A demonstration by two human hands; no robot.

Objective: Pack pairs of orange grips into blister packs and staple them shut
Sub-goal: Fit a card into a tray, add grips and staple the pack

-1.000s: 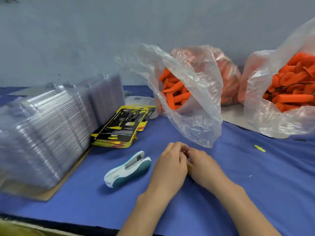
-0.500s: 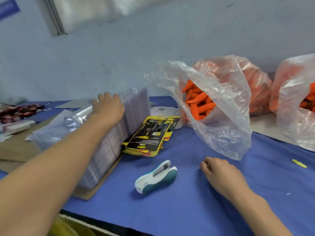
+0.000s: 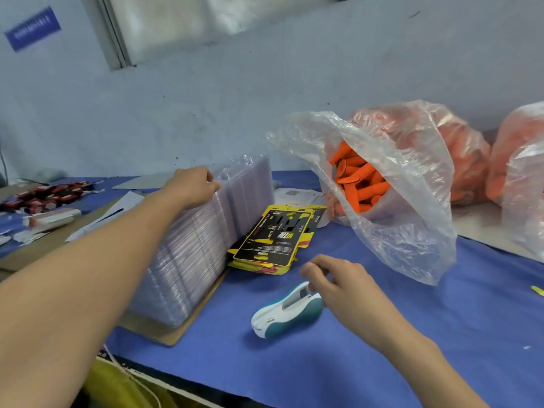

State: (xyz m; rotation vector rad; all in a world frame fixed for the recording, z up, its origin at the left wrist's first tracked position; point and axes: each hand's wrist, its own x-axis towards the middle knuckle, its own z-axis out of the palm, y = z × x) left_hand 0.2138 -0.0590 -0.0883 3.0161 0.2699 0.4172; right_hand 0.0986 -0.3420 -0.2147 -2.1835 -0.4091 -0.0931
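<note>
Clear blister packs (image 3: 188,254) pinched by left grip (image 3: 192,187); right grip (image 3: 335,281) slack over stapler (image 3: 282,316).

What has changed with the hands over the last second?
The left hand left the right, reached to the blister pack stack and now grips its top edge. The right hand shifted left over the stapler. Stapler, cards and bags stayed put.

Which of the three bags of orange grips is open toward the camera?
The front bag: its mouth gapes, baring the orange grips. The bag behind it and the right-edge bag show orange only through plastic.
</note>
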